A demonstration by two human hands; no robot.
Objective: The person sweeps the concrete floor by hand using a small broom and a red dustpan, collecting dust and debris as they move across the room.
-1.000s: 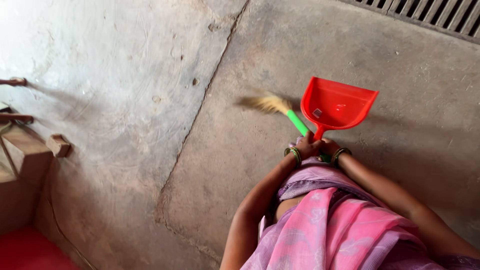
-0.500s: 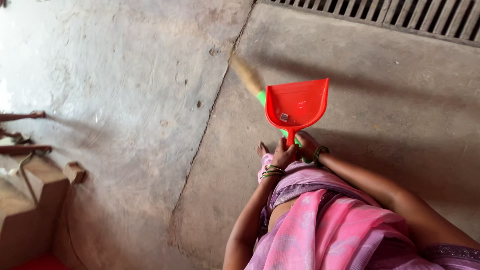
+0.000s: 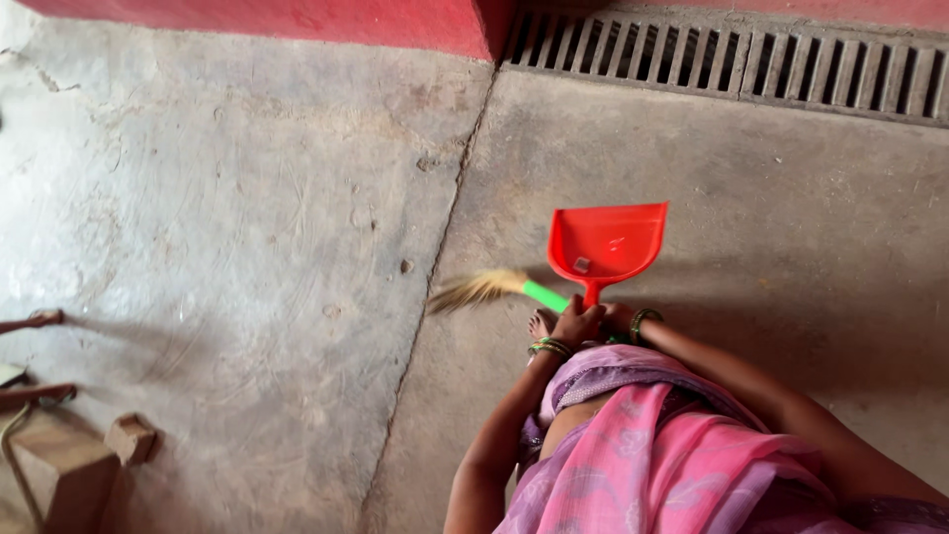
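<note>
Nearest the camera, pink and purple cloth (image 3: 643, 445) drapes the person's body, and both forearms reach out from it toward the floor.

The left hand (image 3: 576, 323), with green bangles (image 3: 549, 347) at the wrist, is clenched at the base of a red dustpan (image 3: 605, 240), where the pan's short handle comes down. The right hand (image 3: 621, 318), also bangled, sits just beside the left, touching or nearly touching it, and is closed on the green handle of a small broom (image 3: 499, 288). Exactly which fingers wrap which handle is hard to tell, as the two hands are bunched together. A bare foot (image 3: 541, 322) shows just to the left of the left hand.

From the hands the broom runs out to the left, its straw-coloured bristles blurred and low over the concrete floor (image 3: 247, 247). The dustpan stands just beyond the hands, its open mouth turned away from the person.

A crack (image 3: 445, 237) in the floor runs away past the bristles. Far to the left of the hands are wooden pieces (image 3: 69, 455). Farthest off, a metal drain grate (image 3: 732, 59) and a red wall base (image 3: 267, 18) line the floor's edge.
</note>
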